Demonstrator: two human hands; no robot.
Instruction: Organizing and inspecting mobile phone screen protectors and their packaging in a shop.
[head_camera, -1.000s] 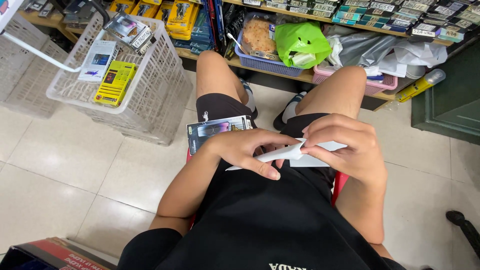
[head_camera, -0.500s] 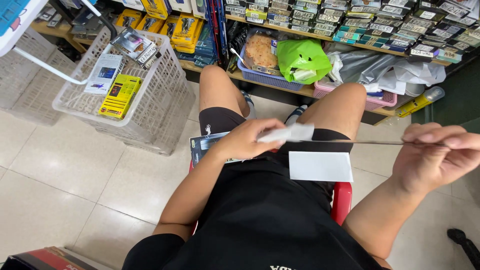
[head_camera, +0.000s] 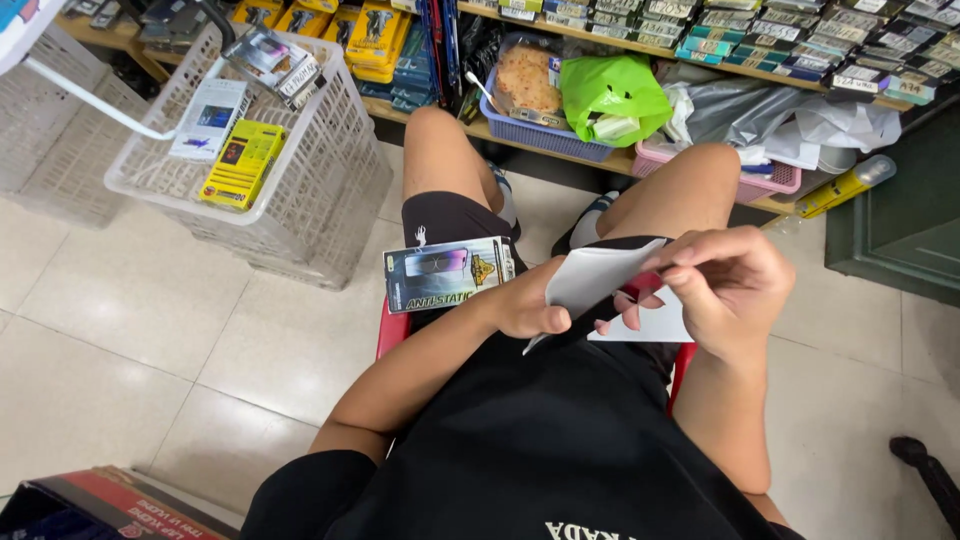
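I sit on a red stool (head_camera: 392, 330) with my knees apart. My left hand (head_camera: 525, 305) grips the lower edge of a white envelope-like sleeve (head_camera: 592, 275) over my lap. My right hand (head_camera: 725, 285) pinches the sleeve's upper right corner, with its lower fingers against a flat white card (head_camera: 655, 325) lying beneath. A flat retail package (head_camera: 448, 272) with a dark picture rests on my left thigh, just left of my left hand.
A white wire basket (head_camera: 300, 180) with yellow and white boxes stands on the tiled floor at left. A low shelf (head_camera: 700, 45) ahead holds small boxes, a blue basket (head_camera: 545, 135), a green plastic bag (head_camera: 612, 95) and grey bags. A red-edged carton (head_camera: 90, 510) sits bottom left.
My right hand, stretched far out to the right half a second ago, has come back to the sleeve and now pinches its corner. The sleeve is tilted up more.
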